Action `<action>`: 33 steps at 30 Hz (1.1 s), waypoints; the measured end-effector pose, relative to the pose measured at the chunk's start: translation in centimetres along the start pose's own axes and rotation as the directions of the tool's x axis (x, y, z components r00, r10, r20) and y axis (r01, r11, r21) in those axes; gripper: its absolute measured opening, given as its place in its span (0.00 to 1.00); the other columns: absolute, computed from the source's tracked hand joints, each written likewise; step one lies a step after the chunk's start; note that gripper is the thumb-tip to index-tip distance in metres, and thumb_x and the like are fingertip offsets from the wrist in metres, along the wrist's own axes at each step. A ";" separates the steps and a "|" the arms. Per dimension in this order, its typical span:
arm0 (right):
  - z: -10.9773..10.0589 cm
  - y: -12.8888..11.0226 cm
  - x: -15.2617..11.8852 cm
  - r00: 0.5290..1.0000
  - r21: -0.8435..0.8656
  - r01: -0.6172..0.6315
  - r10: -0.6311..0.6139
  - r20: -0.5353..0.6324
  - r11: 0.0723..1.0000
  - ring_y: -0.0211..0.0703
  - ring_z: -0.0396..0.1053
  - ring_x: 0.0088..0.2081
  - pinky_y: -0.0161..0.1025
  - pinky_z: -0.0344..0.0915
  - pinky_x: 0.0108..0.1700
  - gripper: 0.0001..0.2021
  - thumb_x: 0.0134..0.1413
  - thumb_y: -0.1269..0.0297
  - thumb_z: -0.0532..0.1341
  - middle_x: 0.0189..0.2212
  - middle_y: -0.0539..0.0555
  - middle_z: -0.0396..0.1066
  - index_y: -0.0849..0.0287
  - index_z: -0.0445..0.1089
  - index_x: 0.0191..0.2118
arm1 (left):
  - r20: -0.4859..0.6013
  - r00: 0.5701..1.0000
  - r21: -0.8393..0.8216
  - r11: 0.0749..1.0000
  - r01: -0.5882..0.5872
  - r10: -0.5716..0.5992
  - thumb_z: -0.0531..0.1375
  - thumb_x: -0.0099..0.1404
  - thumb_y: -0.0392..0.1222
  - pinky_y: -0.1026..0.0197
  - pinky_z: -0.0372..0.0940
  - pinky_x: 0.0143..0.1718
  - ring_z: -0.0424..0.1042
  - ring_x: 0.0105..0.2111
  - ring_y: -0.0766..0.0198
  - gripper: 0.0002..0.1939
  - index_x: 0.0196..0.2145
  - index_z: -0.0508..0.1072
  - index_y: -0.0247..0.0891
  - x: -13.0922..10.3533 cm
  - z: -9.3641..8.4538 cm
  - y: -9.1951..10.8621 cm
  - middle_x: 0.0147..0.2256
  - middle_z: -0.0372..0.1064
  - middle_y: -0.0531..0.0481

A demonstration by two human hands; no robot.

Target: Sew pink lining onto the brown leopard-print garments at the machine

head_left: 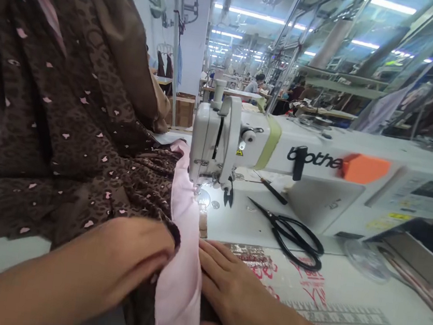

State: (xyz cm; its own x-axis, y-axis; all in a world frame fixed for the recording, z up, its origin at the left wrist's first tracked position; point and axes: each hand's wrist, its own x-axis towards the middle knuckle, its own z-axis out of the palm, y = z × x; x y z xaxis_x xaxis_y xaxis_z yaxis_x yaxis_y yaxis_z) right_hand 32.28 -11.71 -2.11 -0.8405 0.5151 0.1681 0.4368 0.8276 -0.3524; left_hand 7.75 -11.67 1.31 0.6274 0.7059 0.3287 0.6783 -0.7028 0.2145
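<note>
A dark brown leopard-print garment [94, 169] with small pink spots lies to the left of a white Brother sewing machine [265, 142]. Along the garment's right edge runs a pale pink fabric strip [181, 263], which passes under the machine's needle area. My left hand [131, 257] has its fingers curled closed around the bunched brown fabric beside the strip; its fingertips are partly hidden. On the other side, my right hand [226, 283] lies flat with fingers stretched forward, fingertips touching the strip's right edge.
Black-handled scissors [297, 239] and a dark-handled pointed tool [272, 189] lie on the machine bed and table. A clear round dish [365, 259] is at the right, near a printed ruler [343, 315]. An orange piece [366, 169] sticks to the machine arm. People work far behind.
</note>
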 end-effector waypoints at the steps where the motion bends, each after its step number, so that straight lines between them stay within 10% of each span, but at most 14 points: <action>1: 0.3 0.1 0.0 0.999 -0.023 0.026 -0.027 -0.048 0.999 0.54 0.46 0.64 0.51 0.49 0.64 0.26 0.60 0.50 0.55 0.62 0.64 0.53 0.63 0.61 0.57 | 0.000 1.000 0.038 0.999 0.008 -0.008 0.47 0.65 0.33 0.62 0.70 0.42 0.73 0.39 0.62 0.14 0.42 0.70 0.39 0.5 1.3 -0.4 0.40 0.74 0.49; 5: 2.4 0.9 0.3 0.951 -0.163 0.126 -0.166 -0.260 0.978 0.48 0.62 0.52 0.43 0.63 0.55 0.14 0.66 0.64 0.49 0.46 0.60 0.69 0.64 0.68 0.47 | -0.107 0.994 0.215 0.975 0.062 -0.039 0.48 0.62 0.32 0.44 0.64 0.53 0.62 0.56 0.49 0.23 0.55 0.61 0.29 1.1 5.4 -5.1 0.56 0.62 0.34; 10: 3.9 0.5 1.1 0.906 -0.259 0.187 -0.269 -0.328 0.948 0.44 0.65 0.43 0.42 0.65 0.51 0.14 0.66 0.69 0.48 0.39 0.56 0.71 0.67 0.68 0.47 | -0.035 0.999 0.232 0.973 0.001 0.007 0.49 0.66 0.34 0.45 0.56 0.60 0.54 0.61 0.54 0.25 0.60 0.54 0.36 -0.1 4.2 -10.4 0.62 0.51 0.40; 15: 2.3 -0.3 1.0 0.966 -0.195 0.197 -0.225 -0.129 0.961 0.47 0.63 0.47 0.43 0.62 0.54 0.16 0.67 0.67 0.46 0.44 0.59 0.69 0.68 0.67 0.49 | -0.023 0.971 0.064 0.970 -0.234 0.236 0.53 0.66 0.32 0.48 0.52 0.63 0.48 0.63 0.54 0.29 0.62 0.49 0.38 2.4 3.1 -8.3 0.63 0.47 0.40; 18: 1.8 -0.4 0.8 0.975 -0.150 0.191 -0.205 -0.082 0.970 0.48 0.61 0.49 0.44 0.60 0.56 0.16 0.66 0.65 0.49 0.47 0.61 0.68 0.70 0.65 0.51 | 0.019 0.951 -0.092 0.948 -0.304 0.307 0.50 0.60 0.23 0.50 0.57 0.59 0.54 0.60 0.56 0.19 0.46 0.64 0.38 4.2 3.9 -6.6 0.57 0.58 0.44; 22: 2.1 -0.2 0.6 0.976 -0.136 0.186 -0.199 -0.091 0.973 0.49 0.61 0.49 0.44 0.59 0.56 0.18 0.65 0.63 0.51 0.47 0.61 0.67 0.70 0.64 0.53 | 0.093 0.969 -0.215 0.955 -0.205 0.229 0.46 0.45 0.19 0.59 0.66 0.41 0.67 0.41 0.61 0.15 0.27 0.59 0.36 5.1 4.4 -6.1 0.36 0.66 0.48; 33: 2.2 0.5 0.2 0.972 -0.168 0.176 -0.198 -0.124 0.970 0.47 0.61 0.40 0.45 0.61 0.50 0.19 0.60 0.52 0.55 0.39 0.57 0.67 0.67 0.69 0.41 | -0.040 0.906 -0.040 0.905 -0.423 0.421 0.48 0.58 0.21 0.53 0.61 0.57 0.62 0.55 0.60 0.26 0.51 0.68 0.37 5.2 5.5 -7.2 0.51 0.68 0.47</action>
State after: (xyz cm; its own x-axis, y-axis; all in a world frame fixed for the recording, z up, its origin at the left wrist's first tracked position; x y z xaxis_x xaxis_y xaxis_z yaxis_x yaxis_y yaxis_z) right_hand 31.56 -11.71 -4.30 -0.8640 0.3646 0.3472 0.3295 0.9309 -0.1574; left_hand 8.27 -2.48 -3.60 0.8389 0.3400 0.4250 0.3335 -0.9382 0.0921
